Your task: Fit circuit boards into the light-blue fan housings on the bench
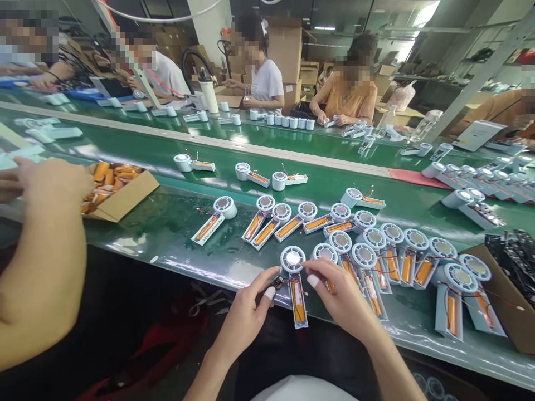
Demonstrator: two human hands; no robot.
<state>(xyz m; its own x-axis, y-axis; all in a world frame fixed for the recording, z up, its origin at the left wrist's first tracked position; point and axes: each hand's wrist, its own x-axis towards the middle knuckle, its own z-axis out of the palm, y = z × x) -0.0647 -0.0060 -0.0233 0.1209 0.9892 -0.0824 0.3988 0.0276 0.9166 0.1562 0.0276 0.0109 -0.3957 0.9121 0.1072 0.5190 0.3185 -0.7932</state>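
Observation:
A handheld fan [293,260] lies at the table's front edge, its round head away from me and its handle pointing at me. An orange battery [298,301] and thin wires show in its open handle. My left hand [251,306] pinches a small black circuit board [276,283] beside the left of the fan's neck. On the other side, my right hand [336,289] has curled fingers, with fingertips at the rim of the fan's head; whether a wire is between them is too small to tell. Several similar fans [364,256] crowd close to my right hand.
A cardboard box of orange batteries [125,197] stands at left, with another person's arm [45,250] beside it. At right, a carton [507,301] holds black circuit boards. More fans [279,180] lie on the green conveyor [225,142]. People work across it.

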